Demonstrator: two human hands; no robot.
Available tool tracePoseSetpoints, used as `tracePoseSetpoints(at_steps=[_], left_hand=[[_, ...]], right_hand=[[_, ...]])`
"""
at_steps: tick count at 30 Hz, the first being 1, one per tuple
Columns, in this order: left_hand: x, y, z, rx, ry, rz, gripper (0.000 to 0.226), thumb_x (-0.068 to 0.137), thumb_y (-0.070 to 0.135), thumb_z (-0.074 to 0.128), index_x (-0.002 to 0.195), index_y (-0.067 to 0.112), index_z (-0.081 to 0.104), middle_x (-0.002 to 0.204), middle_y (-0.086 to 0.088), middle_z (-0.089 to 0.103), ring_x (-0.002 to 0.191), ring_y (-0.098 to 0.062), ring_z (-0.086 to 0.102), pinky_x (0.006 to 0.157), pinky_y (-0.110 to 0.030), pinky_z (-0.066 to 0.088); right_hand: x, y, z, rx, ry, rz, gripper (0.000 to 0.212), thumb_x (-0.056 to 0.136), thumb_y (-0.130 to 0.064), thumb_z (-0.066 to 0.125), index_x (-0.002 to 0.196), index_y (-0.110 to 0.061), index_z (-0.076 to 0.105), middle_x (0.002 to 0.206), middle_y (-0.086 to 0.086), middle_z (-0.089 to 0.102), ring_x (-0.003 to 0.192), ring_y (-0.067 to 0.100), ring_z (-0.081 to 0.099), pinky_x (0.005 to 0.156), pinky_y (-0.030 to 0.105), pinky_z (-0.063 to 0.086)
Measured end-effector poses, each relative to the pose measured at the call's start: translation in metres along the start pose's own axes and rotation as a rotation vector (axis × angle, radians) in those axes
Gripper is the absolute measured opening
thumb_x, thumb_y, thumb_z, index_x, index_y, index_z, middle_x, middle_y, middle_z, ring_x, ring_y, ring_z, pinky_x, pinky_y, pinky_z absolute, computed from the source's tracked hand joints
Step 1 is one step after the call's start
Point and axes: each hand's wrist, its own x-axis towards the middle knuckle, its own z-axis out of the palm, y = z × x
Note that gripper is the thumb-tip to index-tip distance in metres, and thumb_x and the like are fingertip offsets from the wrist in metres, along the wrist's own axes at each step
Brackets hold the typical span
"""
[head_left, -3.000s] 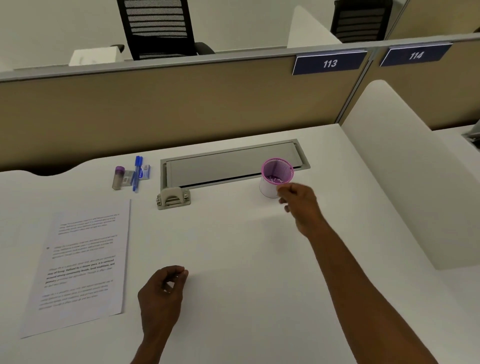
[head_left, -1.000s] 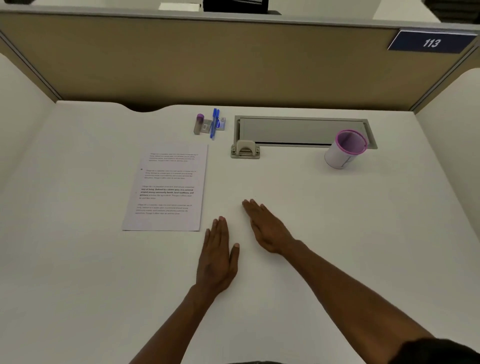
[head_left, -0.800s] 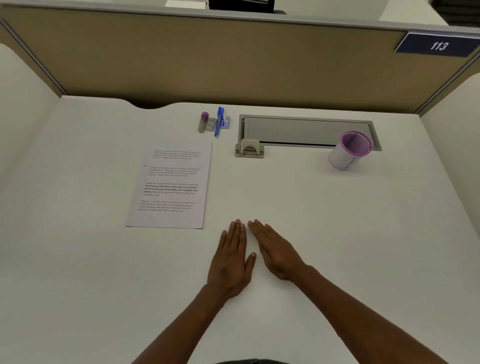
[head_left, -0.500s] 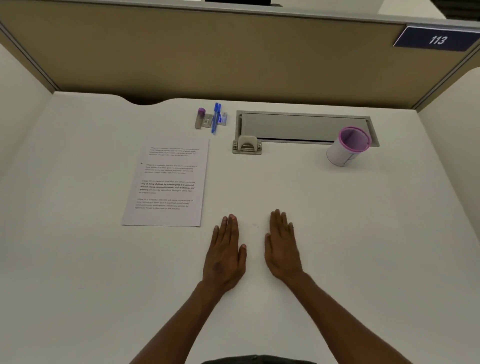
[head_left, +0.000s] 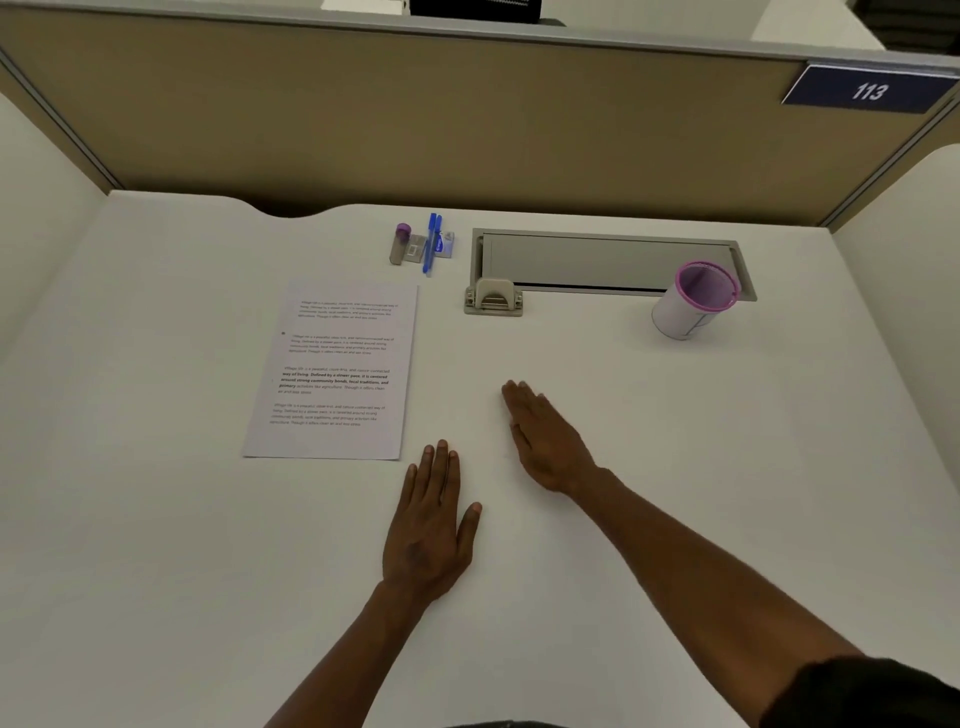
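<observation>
My left hand (head_left: 428, 525) lies flat on the white desk (head_left: 156, 545), fingers straight and together, holding nothing. My right hand (head_left: 545, 436) lies flat too, a little farther forward and angled left, fingers straight. A printed sheet of paper (head_left: 335, 371) sits just left of both hands. A white cup with a purple rim (head_left: 693, 301) stands at the back right. A hole punch (head_left: 493, 299) sits behind the hands. Two blue pens (head_left: 431, 241), a purple-capped tube (head_left: 400, 244) and small boxes lie at the back.
A grey cable-tray lid (head_left: 597, 260) is set into the desk at the back. A tan partition (head_left: 415, 119) with a sign "113" (head_left: 867, 91) closes the far side. White side panels (head_left: 904, 218) border the desk left and right.
Three seconds ago my right hand was at the cup and my left hand was curled. Both now lie flat; in the last half second the right slid forward and turned left.
</observation>
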Motion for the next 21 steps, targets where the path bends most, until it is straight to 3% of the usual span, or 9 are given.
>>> tracePoseSetpoints(at_steps=[4, 6, 8, 10, 14, 17, 21], left_hand=[[0.0, 0.0, 0.001, -0.016, 0.005, 0.003, 0.072, 0.103, 0.049, 0.028, 0.159, 0.009, 0.007, 0.169, -0.006, 0.001, 0.156, -0.018, -0.003, 0.126, -0.039, 0.009], [-0.001, 0.0, 0.001, -0.026, 0.015, 0.005, 0.072, 0.103, 0.05, 0.027, 0.159, 0.009, 0.008, 0.169, -0.006, 0.003, 0.156, -0.018, -0.002, 0.126, -0.039, 0.009], [0.001, 0.001, 0.001, -0.019, 0.011, 0.015, 0.071, 0.103, 0.051, 0.027, 0.16, 0.011, 0.008, 0.169, -0.004, 0.003, 0.156, -0.018, -0.003, 0.125, -0.04, 0.009], [0.001, 0.002, 0.0, 0.008, -0.012, 0.026, 0.072, 0.103, 0.053, 0.024, 0.16, 0.014, 0.005, 0.169, -0.002, -0.001, 0.156, -0.018, -0.005, 0.125, -0.041, 0.006], [0.002, 0.002, -0.001, 0.058, -0.041, 0.018, 0.074, 0.102, 0.057, 0.019, 0.16, 0.015, -0.002, 0.169, -0.001, -0.006, 0.156, -0.018, -0.009, 0.126, -0.041, 0.005], [0.003, 0.003, 0.001, 0.051, -0.041, 0.013, 0.074, 0.102, 0.057, 0.02, 0.16, 0.015, -0.001, 0.169, -0.001, -0.005, 0.156, -0.017, -0.008, 0.125, -0.041, 0.005], [0.003, 0.003, 0.001, 0.035, -0.027, 0.022, 0.074, 0.102, 0.055, 0.023, 0.16, 0.015, 0.001, 0.169, -0.001, -0.002, 0.156, -0.017, -0.005, 0.125, -0.04, 0.004]], right_hand=[[-0.055, 0.003, 0.003, 0.052, -0.075, -0.155, 0.052, 0.103, -0.015, 0.031, 0.154, -0.016, 0.019, 0.16, -0.007, 0.018, 0.147, 0.001, 0.01, 0.121, 0.021, 0.006], [-0.075, 0.005, 0.0, 0.207, -0.021, -0.07, 0.052, 0.102, -0.012, 0.037, 0.152, -0.022, 0.028, 0.156, -0.012, 0.029, 0.143, -0.004, 0.023, 0.118, 0.018, 0.017], [-0.081, 0.008, 0.0, 0.347, 0.153, 0.106, 0.053, 0.098, -0.01, 0.045, 0.149, -0.024, 0.035, 0.152, -0.011, 0.039, 0.139, 0.0, 0.035, 0.115, 0.019, 0.026], [-0.085, 0.005, 0.005, 0.281, 0.245, 0.255, 0.054, 0.099, -0.015, 0.048, 0.15, -0.018, 0.032, 0.155, -0.005, 0.03, 0.144, 0.008, 0.027, 0.119, 0.027, 0.021], [-0.097, -0.013, 0.037, -0.047, 0.091, 0.253, 0.064, 0.103, -0.037, 0.032, 0.154, -0.01, 0.004, 0.161, 0.001, -0.005, 0.149, 0.014, -0.011, 0.121, 0.035, -0.007], [-0.09, -0.03, 0.051, -0.063, 0.108, 0.291, 0.062, 0.103, -0.038, 0.023, 0.153, -0.009, 0.0, 0.161, 0.003, -0.009, 0.149, 0.013, -0.015, 0.121, 0.037, -0.008], [-0.076, -0.041, 0.057, -0.015, 0.095, 0.186, 0.057, 0.104, -0.029, 0.022, 0.152, -0.012, -0.002, 0.161, 0.001, -0.002, 0.149, 0.013, -0.009, 0.122, 0.033, -0.002]])
